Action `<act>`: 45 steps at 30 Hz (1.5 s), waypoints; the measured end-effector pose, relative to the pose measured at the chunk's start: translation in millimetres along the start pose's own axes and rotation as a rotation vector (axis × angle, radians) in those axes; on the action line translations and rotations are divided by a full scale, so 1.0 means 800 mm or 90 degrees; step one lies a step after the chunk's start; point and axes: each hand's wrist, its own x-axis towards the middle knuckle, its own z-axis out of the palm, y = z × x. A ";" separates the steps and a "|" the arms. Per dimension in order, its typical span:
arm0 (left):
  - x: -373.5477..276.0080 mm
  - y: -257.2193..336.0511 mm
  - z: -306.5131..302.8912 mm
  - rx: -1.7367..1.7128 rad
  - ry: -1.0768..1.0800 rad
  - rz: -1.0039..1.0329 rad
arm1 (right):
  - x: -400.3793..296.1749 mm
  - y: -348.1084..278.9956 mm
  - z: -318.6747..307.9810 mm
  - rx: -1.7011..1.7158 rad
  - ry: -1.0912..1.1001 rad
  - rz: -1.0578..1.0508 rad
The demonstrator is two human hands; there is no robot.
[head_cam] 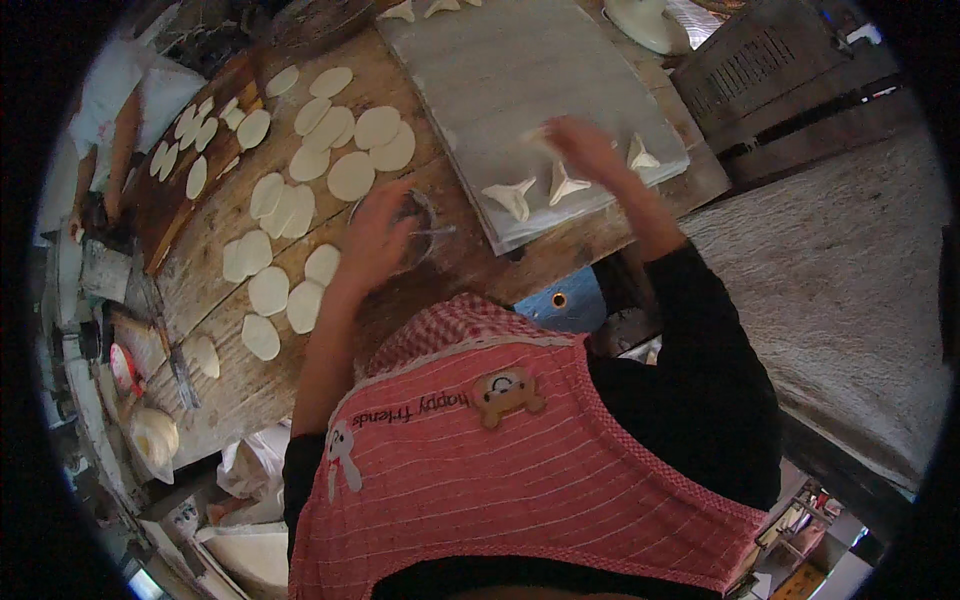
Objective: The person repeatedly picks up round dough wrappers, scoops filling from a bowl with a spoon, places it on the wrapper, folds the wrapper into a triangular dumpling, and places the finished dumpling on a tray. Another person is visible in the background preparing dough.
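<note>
My left hand (377, 232) is over a round bowl (421, 225) near the table's front edge, its fingers spread; a thin handle sticks out at the bowl's right. What lies under the palm is hidden. Reaching over the grey tray (540, 82), my right hand (581, 146) is blurred, with a pale piece, seemingly dough, at its fingertips. Three-pointed folded dough pieces (513, 196) sit along the tray's near end, two of them close to my right hand. Flat dough rounds (351, 176) lie left of and beyond the bowl, some overlapping.
A wooden board (217, 142) with more dough rounds is at the far left, where a co-worker's arms (124, 150) hang. A scraper-like tool (180, 375) lies on the wooden table (247, 405). A cloth-covered surface (840, 292) stands at the right; a pale round base (649, 22) is beyond the tray.
</note>
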 end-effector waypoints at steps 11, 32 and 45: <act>-0.290 -0.316 -0.014 0.431 0.191 -0.357 | -0.120 0.383 0.014 -0.423 -0.026 0.324; -0.245 -0.281 -0.033 0.043 0.283 -0.454 | -0.046 -0.265 0.206 0.685 0.153 0.306; -0.311 -0.162 -0.076 -1.065 0.426 -0.166 | -0.047 -0.301 0.191 0.357 0.156 0.201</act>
